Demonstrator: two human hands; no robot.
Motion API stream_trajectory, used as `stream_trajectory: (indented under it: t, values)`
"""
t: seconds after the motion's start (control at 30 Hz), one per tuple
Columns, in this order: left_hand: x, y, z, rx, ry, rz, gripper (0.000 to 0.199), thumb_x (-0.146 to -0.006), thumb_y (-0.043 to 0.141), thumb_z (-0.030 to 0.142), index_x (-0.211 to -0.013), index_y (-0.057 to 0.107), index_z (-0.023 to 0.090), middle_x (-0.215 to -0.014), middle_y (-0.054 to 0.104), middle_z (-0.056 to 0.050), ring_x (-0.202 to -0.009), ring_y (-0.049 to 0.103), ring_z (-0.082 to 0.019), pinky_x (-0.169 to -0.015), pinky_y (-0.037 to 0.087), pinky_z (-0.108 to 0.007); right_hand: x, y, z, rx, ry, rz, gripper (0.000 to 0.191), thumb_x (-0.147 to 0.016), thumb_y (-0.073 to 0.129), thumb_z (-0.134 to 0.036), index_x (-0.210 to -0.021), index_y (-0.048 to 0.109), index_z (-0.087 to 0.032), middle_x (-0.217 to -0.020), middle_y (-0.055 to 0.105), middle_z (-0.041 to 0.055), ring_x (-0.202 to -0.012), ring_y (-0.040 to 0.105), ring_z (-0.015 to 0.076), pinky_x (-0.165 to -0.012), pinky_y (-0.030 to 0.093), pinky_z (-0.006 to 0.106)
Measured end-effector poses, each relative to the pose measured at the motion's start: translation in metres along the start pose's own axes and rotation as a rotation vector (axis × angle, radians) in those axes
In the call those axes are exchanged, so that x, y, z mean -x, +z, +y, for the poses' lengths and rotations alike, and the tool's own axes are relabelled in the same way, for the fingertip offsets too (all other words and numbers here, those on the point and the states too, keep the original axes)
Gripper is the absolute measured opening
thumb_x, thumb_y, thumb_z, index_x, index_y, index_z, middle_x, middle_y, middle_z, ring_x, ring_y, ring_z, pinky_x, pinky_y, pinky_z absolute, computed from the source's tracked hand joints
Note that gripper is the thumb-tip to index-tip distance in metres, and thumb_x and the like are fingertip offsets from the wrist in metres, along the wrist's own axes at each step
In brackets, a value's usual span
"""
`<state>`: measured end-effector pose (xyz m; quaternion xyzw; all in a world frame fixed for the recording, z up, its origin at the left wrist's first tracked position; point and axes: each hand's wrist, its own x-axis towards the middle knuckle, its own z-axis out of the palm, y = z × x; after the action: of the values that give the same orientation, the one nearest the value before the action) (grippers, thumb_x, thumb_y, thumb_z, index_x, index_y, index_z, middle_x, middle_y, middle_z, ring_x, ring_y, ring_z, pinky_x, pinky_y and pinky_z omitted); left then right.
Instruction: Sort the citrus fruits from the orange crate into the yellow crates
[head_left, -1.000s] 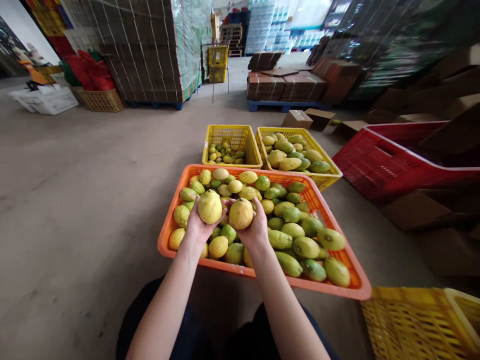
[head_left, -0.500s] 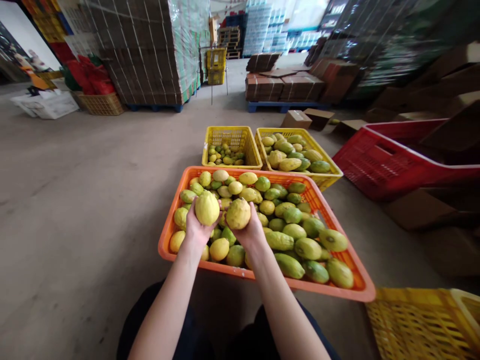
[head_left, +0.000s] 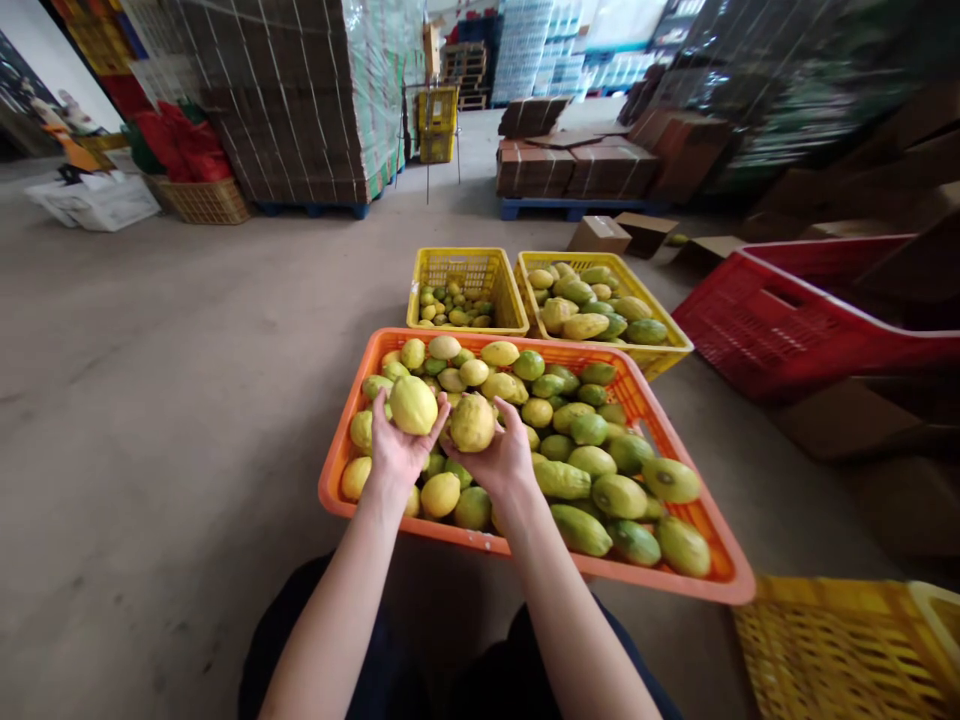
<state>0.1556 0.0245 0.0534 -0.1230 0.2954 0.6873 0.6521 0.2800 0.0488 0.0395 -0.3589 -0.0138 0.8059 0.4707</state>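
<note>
My left hand (head_left: 400, 450) cradles a smooth, round yellow-green fruit (head_left: 413, 405), its fingers curved round the sides. Beside it, my right hand (head_left: 510, 458) holds a bumpier yellow fruit (head_left: 472, 423) with brownish patches, thumb and fingers partly spread around it. Both fruits are raised over an orange crate (head_left: 480, 541) full of yellow and green fruit. Rounder pieces lie mostly at the crate's left, while longer green ones (head_left: 581, 530) lie at its right.
Behind the orange crate stand two yellow crates, one with small fruit (head_left: 523, 318) and one with larger fruit (head_left: 660, 358). A red crate (head_left: 720, 320) is at the right, another yellow crate (head_left: 832, 640) at lower right. Wrapped pallets and cardboard stand farther back.
Both held fruits have turned slightly in my hands and sit a little higher. The fingers of my right hand have spread more. The view has shifted slightly.
</note>
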Motion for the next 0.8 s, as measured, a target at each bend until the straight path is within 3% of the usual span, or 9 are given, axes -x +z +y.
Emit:
stream_trajectory:
  t: [0.1, 0.23, 0.47, 0.8]
  values:
    - [-0.001, 0.001, 0.001, 0.045, -0.046, -0.020, 0.047, -0.101, 0.046, 0.043, -0.136, 0.058, 0.013, -0.108, 0.073, -0.017, -0.099, 0.075, -0.027, -0.069, 0.067, -0.031, -0.003, -0.004, -0.002, -0.025, -0.033, -0.020, 0.017, -0.089, 0.054, -0.034, -0.088, 0.064, -0.020, -0.073, 0.071, 0.0048, -0.064, 0.065, 0.0201, -0.057, 0.056, 0.032]
    - [-0.005, 0.001, -0.002, 0.046, -0.118, 0.027, 0.051, -0.104, 0.041, 0.045, -0.140, 0.054, 0.011, -0.115, 0.070, -0.020, -0.100, 0.076, -0.026, -0.060, 0.065, -0.025, -0.009, -0.006, -0.002, -0.094, 0.035, 0.004, 0.015, -0.090, 0.055, -0.030, -0.095, 0.064, -0.018, -0.074, 0.070, 0.0066, -0.066, 0.067, 0.0195, -0.054, 0.058, 0.027]
    - [-0.007, 0.000, -0.007, 0.007, -0.180, 0.040, 0.060, -0.104, 0.038, 0.051, -0.142, 0.051, 0.006, -0.103, 0.070, -0.019, -0.074, 0.074, -0.019, -0.056, 0.063, -0.023, -0.001, 0.004, -0.005, -0.173, 0.115, 0.123, 0.027, -0.101, 0.045, -0.034, -0.110, 0.062, -0.015, -0.077, 0.071, 0.0091, -0.065, 0.070, 0.0173, -0.047, 0.058, 0.018]
    - [-0.005, 0.003, -0.004, 0.060, -0.242, 0.051, 0.059, -0.105, 0.039, 0.050, -0.147, 0.046, 0.010, -0.111, 0.068, -0.019, -0.076, 0.072, -0.016, -0.053, 0.061, -0.018, 0.000, 0.003, -0.014, -0.235, 0.148, 0.103, 0.023, -0.101, 0.047, -0.034, -0.106, 0.060, -0.017, -0.080, 0.070, 0.0089, -0.068, 0.070, 0.0169, -0.042, 0.055, 0.014]
